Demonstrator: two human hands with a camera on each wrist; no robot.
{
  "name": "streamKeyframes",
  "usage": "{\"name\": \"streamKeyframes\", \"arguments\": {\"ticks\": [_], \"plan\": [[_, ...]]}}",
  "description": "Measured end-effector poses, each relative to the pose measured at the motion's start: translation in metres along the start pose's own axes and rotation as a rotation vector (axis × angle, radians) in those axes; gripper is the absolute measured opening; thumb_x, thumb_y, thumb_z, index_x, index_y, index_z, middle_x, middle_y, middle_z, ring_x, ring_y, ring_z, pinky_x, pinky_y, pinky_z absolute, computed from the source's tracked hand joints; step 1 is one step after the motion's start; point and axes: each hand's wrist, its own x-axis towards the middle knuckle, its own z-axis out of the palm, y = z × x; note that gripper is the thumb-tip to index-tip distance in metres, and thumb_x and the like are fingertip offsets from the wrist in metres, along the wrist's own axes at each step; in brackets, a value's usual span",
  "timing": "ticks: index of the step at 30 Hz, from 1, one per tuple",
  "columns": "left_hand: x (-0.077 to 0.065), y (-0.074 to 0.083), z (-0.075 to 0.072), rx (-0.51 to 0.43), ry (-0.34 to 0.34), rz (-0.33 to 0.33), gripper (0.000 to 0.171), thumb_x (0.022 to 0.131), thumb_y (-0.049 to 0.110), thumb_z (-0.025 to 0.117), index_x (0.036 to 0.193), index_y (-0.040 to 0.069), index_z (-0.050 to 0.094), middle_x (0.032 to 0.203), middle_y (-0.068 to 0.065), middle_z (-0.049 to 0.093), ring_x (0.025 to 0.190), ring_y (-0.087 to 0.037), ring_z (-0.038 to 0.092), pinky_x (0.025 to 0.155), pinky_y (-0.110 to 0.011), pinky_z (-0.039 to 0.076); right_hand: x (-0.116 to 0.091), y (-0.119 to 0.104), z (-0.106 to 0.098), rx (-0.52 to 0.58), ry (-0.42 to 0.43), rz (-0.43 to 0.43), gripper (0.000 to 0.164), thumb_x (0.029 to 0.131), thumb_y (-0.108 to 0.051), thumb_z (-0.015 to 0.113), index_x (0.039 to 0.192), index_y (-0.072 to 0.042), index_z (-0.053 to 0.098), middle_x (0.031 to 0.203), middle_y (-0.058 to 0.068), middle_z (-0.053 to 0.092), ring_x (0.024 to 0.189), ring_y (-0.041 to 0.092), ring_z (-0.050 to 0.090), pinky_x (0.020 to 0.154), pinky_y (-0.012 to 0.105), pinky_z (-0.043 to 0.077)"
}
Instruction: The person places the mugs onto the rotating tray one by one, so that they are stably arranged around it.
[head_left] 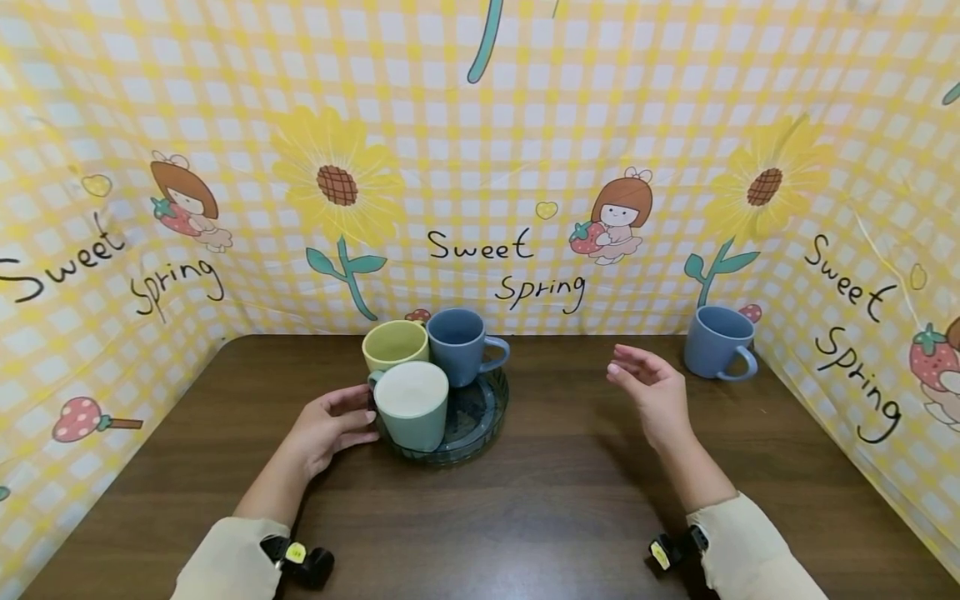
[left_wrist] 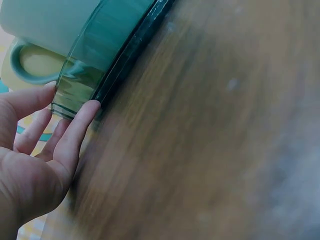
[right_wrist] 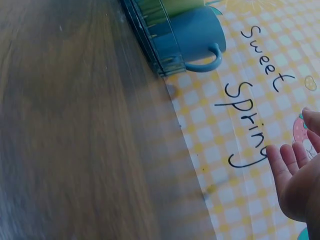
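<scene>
A round teal glass dish (head_left: 491, 417) bears three mugs: a pale green mug with a whitish top (head_left: 411, 421) at the front, a yellow-green mug (head_left: 392, 343) behind it, and a blue mug (head_left: 456, 346) at the back right. My left hand (head_left: 330, 429) rests against the dish's left side. Its fairly straight fingers (left_wrist: 82, 122) touch the glass wall (left_wrist: 80, 90), with the thumb by the rim. My right hand (head_left: 656, 398) hovers over the table, holding nothing, its fingers loosely bent. Nearest to it, on the right, stands another blue mug (head_left: 712, 343).
The brown wooden table (head_left: 540, 500) has a yellow checked cloth (head_left: 495, 167) rising behind it and along both sides. The second blue mug stands near the table's back right corner, close to the cloth. Each wrist wears a small black camera.
</scene>
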Motion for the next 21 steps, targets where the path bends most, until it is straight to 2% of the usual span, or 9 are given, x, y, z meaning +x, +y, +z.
{"name": "streamKeyframes", "arguments": {"ticks": [12,17,21], "plan": [[-0.005,-0.003,0.006,0.007,0.019,0.021,0.066,0.09,-0.006,0.065,0.146,-0.007,0.031,0.146,-0.024,0.031,0.1,-0.015,0.06,0.086,-0.045,0.057,0.0,-0.008,-0.023,-0.099,0.105,-0.006,0.041,0.081,0.011,0.072,0.118,0.02,0.056,0.093,-0.004,0.072,0.089,0.012,0.067,0.08,0.019,0.056],[-0.007,-0.003,0.008,0.003,0.031,0.031,0.063,0.089,-0.007,0.064,0.144,-0.008,0.033,0.14,-0.021,0.034,0.098,-0.017,0.061,0.085,-0.045,0.057,0.001,-0.012,-0.033,-0.128,0.134,-0.015,0.041,0.08,0.01,0.075,0.117,0.018,0.059,0.093,-0.002,0.072,0.094,0.018,0.067,0.081,0.018,0.055],[-0.007,-0.003,0.009,0.001,0.035,0.034,0.062,0.088,-0.008,0.064,0.142,-0.008,0.035,0.135,-0.02,0.036,0.097,-0.018,0.062,0.085,-0.046,0.058,0.003,-0.015,-0.04,-0.13,0.145,-0.031,0.037,0.08,0.011,0.073,0.115,0.015,0.062,0.094,-0.001,0.072,0.093,0.015,0.067,0.082,0.017,0.055]]}}
